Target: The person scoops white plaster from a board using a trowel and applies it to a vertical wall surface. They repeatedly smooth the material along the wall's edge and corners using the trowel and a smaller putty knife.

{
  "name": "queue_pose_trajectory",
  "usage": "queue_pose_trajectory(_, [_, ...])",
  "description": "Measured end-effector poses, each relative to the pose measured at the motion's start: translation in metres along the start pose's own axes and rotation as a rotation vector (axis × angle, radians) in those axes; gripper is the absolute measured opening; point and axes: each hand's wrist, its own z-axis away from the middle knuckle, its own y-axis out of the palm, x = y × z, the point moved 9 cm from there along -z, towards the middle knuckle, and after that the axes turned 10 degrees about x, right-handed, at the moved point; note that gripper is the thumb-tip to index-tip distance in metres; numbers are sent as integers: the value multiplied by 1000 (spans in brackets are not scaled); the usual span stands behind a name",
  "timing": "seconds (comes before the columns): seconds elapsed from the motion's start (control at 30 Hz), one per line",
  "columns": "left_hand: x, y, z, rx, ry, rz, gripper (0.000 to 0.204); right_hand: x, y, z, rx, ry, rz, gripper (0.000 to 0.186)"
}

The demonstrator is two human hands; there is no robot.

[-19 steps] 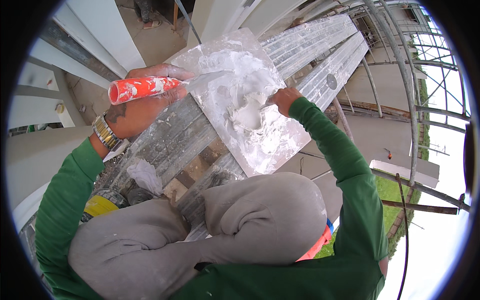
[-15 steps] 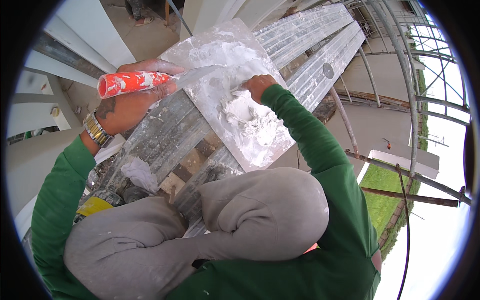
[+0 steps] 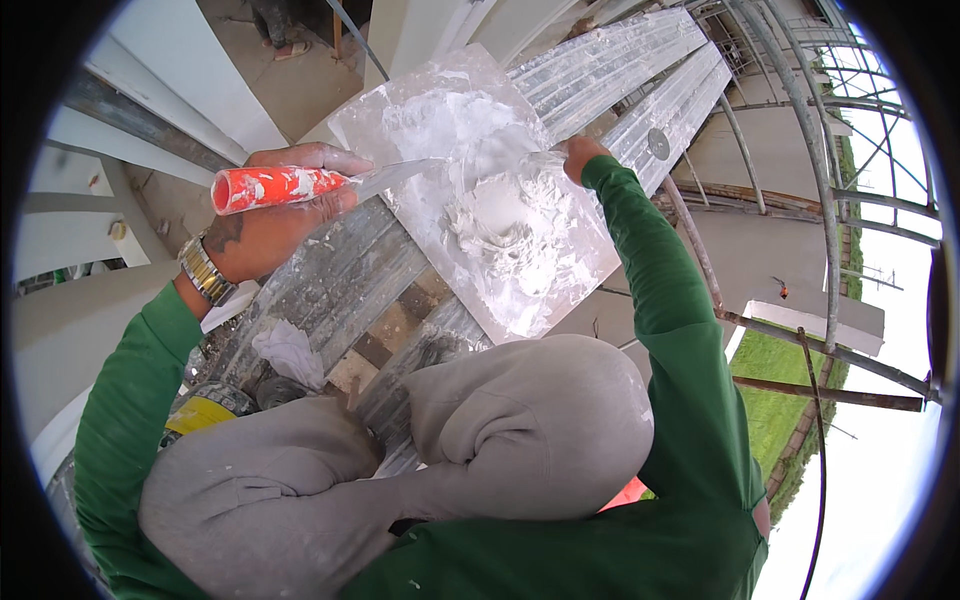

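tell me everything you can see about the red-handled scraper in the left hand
The scraper has a thick, rounded red handle, plastic by its look, spotted with dried-looking white smears. Its butt end looks round and hollow, facing the picture's left. A thin, pale grey blade, metal-looking, points right and slightly up, reaching over the white-smeared board; whether it touches the board is unclear. The left hand grips it near where handle meets blade.
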Motion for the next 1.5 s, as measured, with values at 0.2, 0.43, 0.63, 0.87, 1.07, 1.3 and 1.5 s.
queue_pose_trajectory(0.2, [6, 4, 1, -37, -20, 101, 28, 60, 97, 55, 156, -47, -76, 45])
queue_pose_trajectory(0.43, [-14, 8, -15, 34, 36, 42, 26, -14, 95, 77, 81, -174, -481, 32])
queue_pose_trajectory(0.63, [-7, 22, -15, 95, -58, 73, 26, 13, 106, 68, -36, 225, -251, 28])
queue_pose_trajectory(0.87, [5, 49, -34, 75, -302, 84, 31, 8, 140, 49, 18, 59, -820, 30])
queue_pose_trajectory(1.07, [30, 120, -76, -13, -318, 336, 31, 34, 134, 98, -14, -159, -2129, 10])
queue_pose_trajectory(1.3, [-38, 197, -111, -68, -64, 198, 31, 38, 116, 152, -480, -41, -1784, 16])
queue_pose_trajectory(1.5, [7, 206, -138, -173, -101, 197, 22, 50, 80, 203, -705, -116, -1496, 27])
